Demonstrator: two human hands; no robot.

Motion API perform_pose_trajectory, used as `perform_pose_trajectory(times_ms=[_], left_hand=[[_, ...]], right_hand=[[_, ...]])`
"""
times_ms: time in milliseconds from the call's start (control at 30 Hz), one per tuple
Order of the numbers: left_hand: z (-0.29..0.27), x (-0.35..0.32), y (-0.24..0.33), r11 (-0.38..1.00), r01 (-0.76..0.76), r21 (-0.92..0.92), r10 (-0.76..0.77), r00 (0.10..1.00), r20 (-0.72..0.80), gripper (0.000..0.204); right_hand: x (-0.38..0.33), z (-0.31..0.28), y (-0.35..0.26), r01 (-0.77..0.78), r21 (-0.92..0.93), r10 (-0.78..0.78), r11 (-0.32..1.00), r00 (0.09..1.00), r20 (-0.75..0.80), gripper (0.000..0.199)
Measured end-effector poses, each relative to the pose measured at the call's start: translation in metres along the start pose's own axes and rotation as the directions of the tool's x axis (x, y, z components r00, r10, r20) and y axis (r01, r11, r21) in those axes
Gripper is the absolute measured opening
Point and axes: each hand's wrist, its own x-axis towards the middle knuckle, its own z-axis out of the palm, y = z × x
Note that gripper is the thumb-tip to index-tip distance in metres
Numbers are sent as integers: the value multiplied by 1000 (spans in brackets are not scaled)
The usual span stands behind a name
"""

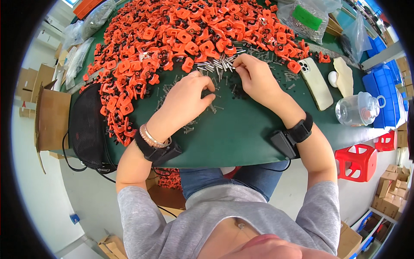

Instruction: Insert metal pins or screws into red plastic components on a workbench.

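My left hand (186, 100) is curled over the green table (215, 142), thumb and index tips close together beside loose small springs (189, 127). Whatever lies between those fingertips is too small to make out. At the near edge of the silver metal pins (221, 64), my right hand (258, 80) is closed in a pinch, its fingertips at a pin. Dark little round parts (239, 91) lie scattered between the hands. Just beyond is a large heap of orange plastic clips (172, 32) with black pieces in them.
A black mesh bag (88, 127) sits at the left edge, beside a cardboard box (52, 118). To the right are a pale phone (317, 84), a clear plastic jar (357, 108) and blue bins (381, 93). A bag of metal parts (304, 19) stands at the far right.
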Motion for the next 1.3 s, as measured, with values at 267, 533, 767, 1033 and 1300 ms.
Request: perform_pose_trajectory(times_ms=[267, 533, 767, 1033, 1300], left_hand=[[6, -1, 0, 998, 18, 63, -20, 999, 40, 12], [11, -3, 0, 1000, 1, 12, -1, 1000, -10, 12], [13, -4, 2, 999, -33, 26, 33, 999, 8, 15], [7, -3, 3, 822, 107, -560, -161, 986, -49, 15], [3, -4, 4, 673, 132, -728, -207, 978, -14, 14]], right_hand=[[-2, -6, -7, -68, 19, 68, 997, 998, 9, 11], [-4, -8, -14, -233, 276, 228, 932, 972, 52, 14], [-5, -9, -21, -294, 391, 267, 872, 956, 123, 17], [-7, -18, -32, -379, 645, 294, 664, 925, 241, 15], [-9, -19, -34, -371, 647, 316, 666, 926, 205, 16]])
